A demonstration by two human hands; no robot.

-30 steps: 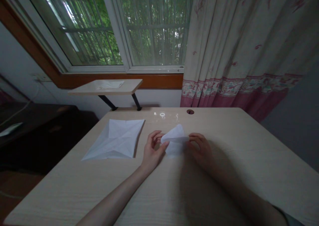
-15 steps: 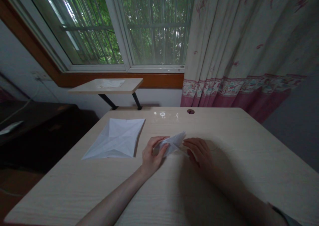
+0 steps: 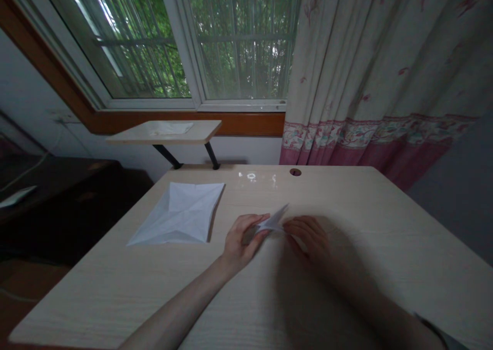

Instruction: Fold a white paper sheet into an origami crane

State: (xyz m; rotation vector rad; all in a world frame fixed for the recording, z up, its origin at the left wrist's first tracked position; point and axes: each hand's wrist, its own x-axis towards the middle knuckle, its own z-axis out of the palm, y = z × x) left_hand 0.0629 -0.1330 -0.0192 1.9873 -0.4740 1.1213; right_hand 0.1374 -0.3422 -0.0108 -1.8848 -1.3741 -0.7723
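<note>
A small piece of folded white paper [image 3: 274, 222] is held just above the middle of the desk, one pointed flap sticking up to the right. My left hand [image 3: 243, 239] pinches its left side between thumb and fingers. On the right, my right hand [image 3: 307, 236] has its fingers curled and bunched at the paper's right corner, seemingly gripping that edge; its thumb is partly in shadow. Left of my hands, a larger creased sheet of white paper [image 3: 183, 214] lies on the desk with its edges slightly raised.
The pale wooden desk [image 3: 215, 309] has a round cable hole [image 3: 295, 172] near its back edge. A small raised shelf [image 3: 131, 135] at the back left bears a thin white sheet [image 3: 173, 128]. Behind are a window and a curtain [image 3: 327, 72]; a dark cabinet [image 3: 57, 185] stands left.
The folded paper has turned and now looks narrower, with its flaps closer to edge-on. My left hand has shifted slightly right, nearer my right hand. The large sheet lies as before.
</note>
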